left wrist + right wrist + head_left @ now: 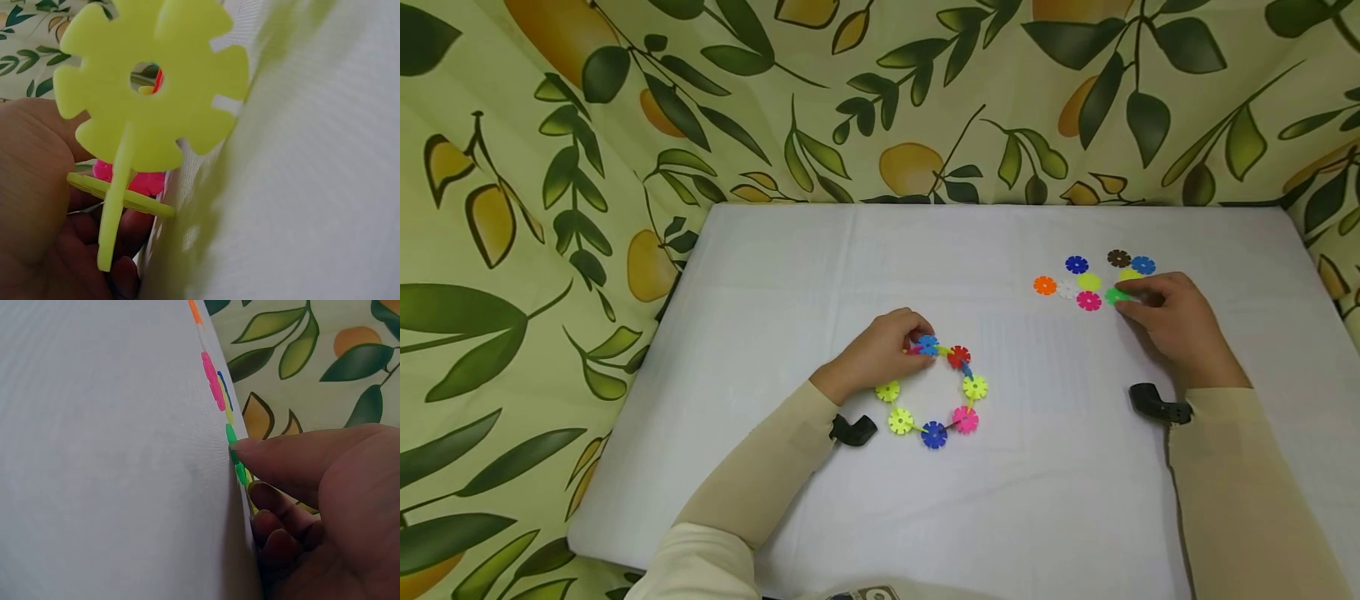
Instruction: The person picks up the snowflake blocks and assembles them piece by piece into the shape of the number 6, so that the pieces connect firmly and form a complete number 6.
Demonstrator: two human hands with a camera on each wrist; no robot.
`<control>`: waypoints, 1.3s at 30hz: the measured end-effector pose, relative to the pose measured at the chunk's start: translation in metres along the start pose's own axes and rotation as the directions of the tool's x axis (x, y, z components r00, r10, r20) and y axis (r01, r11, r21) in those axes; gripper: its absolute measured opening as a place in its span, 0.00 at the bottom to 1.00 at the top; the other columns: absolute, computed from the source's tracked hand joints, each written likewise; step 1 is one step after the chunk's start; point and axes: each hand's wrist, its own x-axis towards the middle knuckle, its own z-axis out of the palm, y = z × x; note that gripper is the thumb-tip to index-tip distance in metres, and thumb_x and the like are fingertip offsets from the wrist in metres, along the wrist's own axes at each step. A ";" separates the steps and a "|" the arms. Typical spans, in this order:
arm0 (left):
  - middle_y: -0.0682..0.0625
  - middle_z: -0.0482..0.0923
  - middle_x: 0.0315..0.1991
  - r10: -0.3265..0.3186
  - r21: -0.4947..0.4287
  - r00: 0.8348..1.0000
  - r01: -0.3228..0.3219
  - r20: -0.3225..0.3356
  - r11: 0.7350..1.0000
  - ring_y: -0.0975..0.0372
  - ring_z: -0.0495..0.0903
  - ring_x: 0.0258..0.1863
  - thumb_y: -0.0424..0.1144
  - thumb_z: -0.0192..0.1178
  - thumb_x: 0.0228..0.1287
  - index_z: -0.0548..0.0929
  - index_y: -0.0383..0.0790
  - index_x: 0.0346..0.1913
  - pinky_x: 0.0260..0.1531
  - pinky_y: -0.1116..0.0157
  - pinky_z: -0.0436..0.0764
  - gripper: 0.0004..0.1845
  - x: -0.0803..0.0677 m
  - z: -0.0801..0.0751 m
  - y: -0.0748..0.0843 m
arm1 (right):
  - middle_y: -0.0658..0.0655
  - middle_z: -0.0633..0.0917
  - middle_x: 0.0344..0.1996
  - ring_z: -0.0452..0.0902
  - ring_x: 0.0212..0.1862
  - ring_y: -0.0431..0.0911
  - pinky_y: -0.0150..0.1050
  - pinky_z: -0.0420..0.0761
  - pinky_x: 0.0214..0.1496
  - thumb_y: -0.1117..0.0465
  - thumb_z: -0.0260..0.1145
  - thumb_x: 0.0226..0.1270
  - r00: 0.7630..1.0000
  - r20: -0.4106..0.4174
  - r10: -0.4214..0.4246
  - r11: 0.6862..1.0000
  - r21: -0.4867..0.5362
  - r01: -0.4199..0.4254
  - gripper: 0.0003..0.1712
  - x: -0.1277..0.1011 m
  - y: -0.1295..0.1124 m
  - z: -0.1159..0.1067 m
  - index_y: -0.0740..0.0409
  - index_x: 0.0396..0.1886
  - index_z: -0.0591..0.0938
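Note:
Notched plastic discs are joined into a ring on the white table. At its upper left, my left hand grips the ring between thumb and fingers, by a blue disc and a pink one partly hidden. In the left wrist view a yellow disc of the ring stands close to the camera, slotted into another. My right hand is at the loose discs on the right, its thumb and forefinger pinching a green notched disc at the table surface. In the right wrist view the thumb touches that green disc.
Around the green disc lie several loose discs, among them an orange one, a pink one, a dark blue one and a brown one. A leaf-patterned cloth hangs behind the table.

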 end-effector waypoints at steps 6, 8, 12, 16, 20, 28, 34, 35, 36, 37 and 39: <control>0.51 0.82 0.46 0.008 -0.002 1.000 -0.008 -0.017 1.000 0.59 0.79 0.45 0.38 0.77 0.71 0.87 0.37 0.56 0.48 0.67 0.79 0.16 0.000 0.000 0.000 | 0.72 0.74 0.56 0.68 0.55 0.65 0.42 0.74 0.46 0.64 0.68 0.82 1.000 0.021 0.010 1.000 0.029 -0.011 0.25 -0.003 -0.002 -0.004 0.72 0.69 0.73; 0.51 0.82 0.46 0.000 -0.008 1.000 0.000 -0.020 1.000 0.59 0.79 0.45 0.38 0.77 0.71 0.86 0.36 0.57 0.48 0.67 0.79 0.17 0.000 0.000 0.001 | 0.70 0.76 0.53 0.69 0.53 0.62 0.35 0.73 0.43 0.62 0.69 0.82 1.000 0.006 0.013 0.999 0.044 -0.013 0.26 -0.005 -0.002 -0.004 0.71 0.69 0.72; 0.51 0.82 0.46 -0.044 -0.020 0.998 0.044 -0.035 0.999 0.59 0.79 0.45 0.40 0.77 0.70 0.86 0.35 0.58 0.48 0.67 0.80 0.19 0.000 -0.001 0.002 | 0.67 0.79 0.52 0.71 0.51 0.58 0.28 0.72 0.40 0.55 0.69 0.83 0.999 -0.034 0.020 0.997 0.079 -0.017 0.26 -0.007 -0.003 -0.003 0.69 0.66 0.76; 0.52 0.82 0.44 -0.068 -0.027 0.996 0.067 -0.051 0.997 0.59 0.79 0.44 0.40 0.78 0.70 0.87 0.36 0.54 0.47 0.66 0.81 0.17 -0.001 -0.001 0.002 | 0.64 0.81 0.52 0.70 0.49 0.53 0.25 0.75 0.39 0.49 0.69 0.83 0.999 -0.049 0.022 0.988 0.154 -0.014 0.25 -0.010 -0.012 0.002 0.67 0.63 0.82; 0.52 0.82 0.44 -0.053 -0.030 0.997 0.051 -0.053 0.998 0.60 0.79 0.44 0.40 0.78 0.70 0.87 0.37 0.54 0.47 0.66 0.81 0.16 -0.001 0.000 0.001 | 0.60 0.80 0.49 0.71 0.46 0.50 0.24 0.77 0.38 0.52 0.70 0.82 1.000 -0.008 -0.003 0.973 0.230 0.005 0.23 -0.014 -0.026 0.007 0.66 0.61 0.82; 0.55 0.82 0.42 0.015 -0.024 0.998 -0.017 -0.054 1.000 0.62 0.78 0.43 0.41 0.78 0.70 0.89 0.40 0.55 0.45 0.66 0.80 0.16 -0.002 0.002 0.001 | 0.62 0.88 0.42 0.81 0.40 0.47 0.28 0.82 0.39 0.61 0.71 0.81 0.983 0.093 -0.157 0.955 0.270 0.127 0.12 -0.024 -0.056 0.024 0.67 0.52 0.85; 0.55 0.81 0.38 0.054 -0.018 0.997 -0.055 -0.055 0.998 0.62 0.77 0.41 0.41 0.79 0.69 0.91 0.41 0.56 0.43 0.67 0.78 0.16 -0.001 0.003 -0.001 | 0.62 0.88 0.38 0.82 0.39 0.51 0.29 0.81 0.38 0.65 0.75 0.76 0.957 0.154 -0.245 0.942 0.273 0.197 0.09 -0.032 -0.075 0.042 0.66 0.48 0.86; 0.55 0.81 0.39 0.053 -0.019 0.997 -0.054 -0.053 0.998 0.62 0.77 0.41 0.41 0.79 0.69 0.90 0.41 0.56 0.43 0.67 0.79 0.17 -0.001 0.004 -0.001 | 0.62 0.88 0.38 0.82 0.39 0.52 0.29 0.82 0.38 0.66 0.76 0.75 0.954 0.162 -0.252 0.941 0.273 0.202 0.09 -0.033 -0.078 0.045 0.66 0.47 0.86; 0.55 0.81 0.40 0.047 -0.022 0.998 -0.049 -0.051 0.999 0.62 0.78 0.42 0.41 0.79 0.69 0.90 0.40 0.56 0.44 0.67 0.79 0.17 -0.001 0.004 -0.001 | 0.61 0.87 0.38 0.83 0.40 0.52 0.28 0.82 0.38 0.66 0.76 0.74 0.950 0.172 -0.259 0.939 0.274 0.207 0.09 -0.034 -0.081 0.048 0.65 0.47 0.86; 0.54 0.82 0.41 0.038 -0.023 0.998 -0.039 -0.049 0.999 0.62 0.78 0.42 0.41 0.79 0.69 0.89 0.39 0.57 0.45 0.67 0.79 0.18 -0.001 0.004 0.000 | 0.61 0.87 0.38 0.84 0.40 0.53 0.28 0.83 0.39 0.67 0.77 0.74 0.947 0.181 -0.267 0.937 0.279 0.211 0.09 -0.036 -0.085 0.050 0.64 0.47 0.85; 0.54 0.82 0.42 0.017 -0.030 0.999 -0.019 -0.047 0.999 0.62 0.79 0.43 0.41 0.79 0.69 0.88 0.38 0.56 0.46 0.67 0.79 0.18 -0.001 0.004 0.000 | 0.60 0.88 0.39 0.85 0.40 0.54 0.28 0.83 0.41 0.67 0.76 0.74 0.937 0.202 -0.286 0.930 0.296 0.220 0.09 -0.039 -0.090 0.056 0.64 0.48 0.85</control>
